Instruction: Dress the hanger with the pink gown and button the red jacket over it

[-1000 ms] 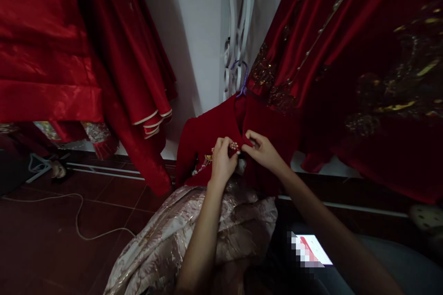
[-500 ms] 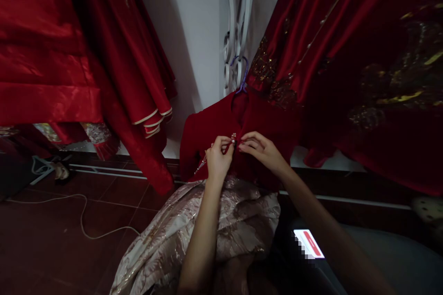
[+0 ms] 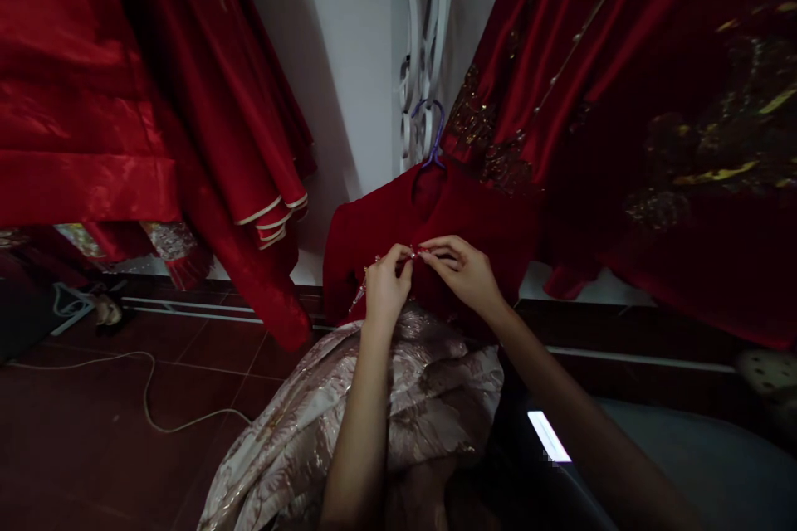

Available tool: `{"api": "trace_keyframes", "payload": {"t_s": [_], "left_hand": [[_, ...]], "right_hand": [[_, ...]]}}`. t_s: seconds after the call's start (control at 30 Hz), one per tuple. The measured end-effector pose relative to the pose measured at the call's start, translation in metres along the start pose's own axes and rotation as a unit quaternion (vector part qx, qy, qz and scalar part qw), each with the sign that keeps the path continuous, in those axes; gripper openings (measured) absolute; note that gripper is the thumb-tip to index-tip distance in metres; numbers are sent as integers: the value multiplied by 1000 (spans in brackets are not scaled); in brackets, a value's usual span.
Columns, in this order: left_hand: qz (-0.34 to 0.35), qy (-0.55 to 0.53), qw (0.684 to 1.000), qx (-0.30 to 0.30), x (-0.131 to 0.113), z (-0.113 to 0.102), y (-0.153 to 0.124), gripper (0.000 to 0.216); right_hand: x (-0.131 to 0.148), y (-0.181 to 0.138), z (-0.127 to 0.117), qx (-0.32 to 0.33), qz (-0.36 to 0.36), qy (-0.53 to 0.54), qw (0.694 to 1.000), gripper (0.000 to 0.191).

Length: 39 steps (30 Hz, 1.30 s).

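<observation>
A dark red jacket (image 3: pixel 379 224) hangs on a purple hanger (image 3: pixel 437 137), with its collar open at the top. At the front of it, a small shiny beaded ornament (image 3: pixel 413 253) sits between my fingertips. My left hand (image 3: pixel 387 282) pinches the ornament from the left. Coming in from the right, my right hand (image 3: pixel 464 270) has its thumb and forefinger closed against the same spot, its other fingers loosely bent. Beaded trim (image 3: pixel 359 292) shows beside my left hand. The fingertips hide most of the ornament.
Red garments (image 3: pixel 237 116) hang at left, and gold-decorated red ones (image 3: pixel 598 133) at right. A pale brocade cloth (image 3: pixel 349 398) spreads below the jacket. A white cable (image 3: pixel 149 390) lies on the tiled floor. A lit phone screen (image 3: pixel 548 436) glows near my right forearm.
Both hands have shifted slightly left, and my right fingertips have come against those of my left hand at the ornament, which is now more covered. The phone screen shows differently.
</observation>
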State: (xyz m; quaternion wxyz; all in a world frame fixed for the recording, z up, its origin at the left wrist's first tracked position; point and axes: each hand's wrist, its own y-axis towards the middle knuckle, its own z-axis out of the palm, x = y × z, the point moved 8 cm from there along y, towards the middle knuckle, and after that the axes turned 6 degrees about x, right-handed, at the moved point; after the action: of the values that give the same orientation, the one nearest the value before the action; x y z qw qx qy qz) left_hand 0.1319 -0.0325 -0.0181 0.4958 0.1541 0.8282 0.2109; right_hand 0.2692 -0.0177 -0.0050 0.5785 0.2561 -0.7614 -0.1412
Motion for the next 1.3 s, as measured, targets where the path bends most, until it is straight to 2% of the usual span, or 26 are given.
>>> {"api": "trace_keyframes", "payload": {"t_s": [0.17,0.37,0.7,0.9,1.13,1.3], "left_hand": [[25,-9,999,34,-9,-2,1,12],[20,-29,999,28,-10,1,0,11],[36,-3,998,44,-9,7,2,16],[52,55,996,54,-15,6,5,16],[100,129,981,106,-34,3,17,15],[121,159,972,126,-36,6,25,15]], "right_hand": [[3,1,-3,-13,-13,-9,1000,28],[-5,-1,-6,-26,-11,-2,1000,30],[-7,-6,-10,-36,-15,-1,999,33],[-5,-7,-9,-34,-39,-8,999,37],[-6,0,-14,-25,-45,-16,999,37],[-5,3,-17,-24,-50,-19,998,36]]}}
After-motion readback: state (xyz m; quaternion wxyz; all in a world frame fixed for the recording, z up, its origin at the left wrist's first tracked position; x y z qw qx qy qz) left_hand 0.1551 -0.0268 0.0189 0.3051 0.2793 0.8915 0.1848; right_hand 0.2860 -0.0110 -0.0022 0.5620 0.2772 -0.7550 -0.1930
